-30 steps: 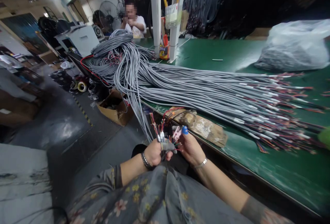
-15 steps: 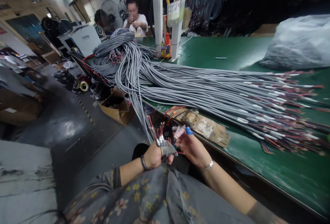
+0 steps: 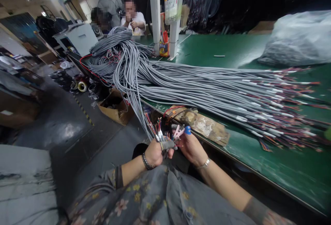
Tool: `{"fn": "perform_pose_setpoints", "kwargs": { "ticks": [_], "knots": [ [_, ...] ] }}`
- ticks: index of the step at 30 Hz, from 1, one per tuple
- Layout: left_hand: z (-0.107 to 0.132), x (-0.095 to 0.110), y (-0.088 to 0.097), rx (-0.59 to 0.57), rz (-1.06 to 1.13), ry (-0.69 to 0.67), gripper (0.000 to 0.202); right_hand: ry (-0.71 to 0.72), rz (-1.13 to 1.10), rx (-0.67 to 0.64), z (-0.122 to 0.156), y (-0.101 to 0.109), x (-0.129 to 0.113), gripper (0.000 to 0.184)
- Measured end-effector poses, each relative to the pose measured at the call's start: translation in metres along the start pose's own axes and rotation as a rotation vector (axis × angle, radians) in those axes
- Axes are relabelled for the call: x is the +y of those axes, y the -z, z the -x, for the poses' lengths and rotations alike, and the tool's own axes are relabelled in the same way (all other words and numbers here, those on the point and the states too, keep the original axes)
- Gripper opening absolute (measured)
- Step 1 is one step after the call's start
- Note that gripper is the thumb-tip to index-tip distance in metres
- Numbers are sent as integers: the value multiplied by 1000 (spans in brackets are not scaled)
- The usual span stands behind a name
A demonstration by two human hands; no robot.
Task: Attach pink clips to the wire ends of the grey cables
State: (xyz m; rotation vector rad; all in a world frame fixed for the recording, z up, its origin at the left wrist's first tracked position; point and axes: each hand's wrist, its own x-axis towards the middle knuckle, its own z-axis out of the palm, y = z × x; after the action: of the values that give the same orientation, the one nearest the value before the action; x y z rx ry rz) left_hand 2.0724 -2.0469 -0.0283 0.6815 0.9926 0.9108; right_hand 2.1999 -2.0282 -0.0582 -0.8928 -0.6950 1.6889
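My left hand is closed around several grey cables. Their stripped ends stick up out of the fist with white sleeves and thin coloured wires. Grey covering wraps its thumb. Close beside it, my right hand pinches a small pink clip that looks like a clothes peg, its open legs pointing up. A blue finger cover sits on a right fingertip. The clip is right at the coloured wires; whether it touches them I cannot tell.
A long bundle of grey cables lies across the green table, wire ends at the right. A worn board is at the table edge. A cardboard box stands on the floor. Across the table sits a person.
The pink clip, blurred earlier, is now sharp, and my right hand has come slightly nearer to my left. My left hand keeps its hold on the cables. The whole view has shifted slightly.
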Motion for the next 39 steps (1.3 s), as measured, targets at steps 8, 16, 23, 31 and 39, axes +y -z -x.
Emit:
{"fn": "perform_pose_setpoints", "kwargs": {
  "ticks": [8, 16, 23, 31, 39],
  "knots": [
    [0, -4, 2, -17, -33, 18, 44, 17, -127, 32, -3, -1, 3, 44],
    [5, -16, 13, -49, -69, -6, 46, -195, -125, -169, 12, 9, 0, 60],
    [13, -18, 22, 5, -251, -95, 44, -193, 112, -220, 30, 12, -3, 38],
    [16, -13, 18, 11, -314, -127, 41, -99, 210, -134, 33, -3, -6, 43],
    [6, -25, 18, 155, -170, -176, 45, -111, 117, -138, 34, -9, 0, 39]
  ]
}}
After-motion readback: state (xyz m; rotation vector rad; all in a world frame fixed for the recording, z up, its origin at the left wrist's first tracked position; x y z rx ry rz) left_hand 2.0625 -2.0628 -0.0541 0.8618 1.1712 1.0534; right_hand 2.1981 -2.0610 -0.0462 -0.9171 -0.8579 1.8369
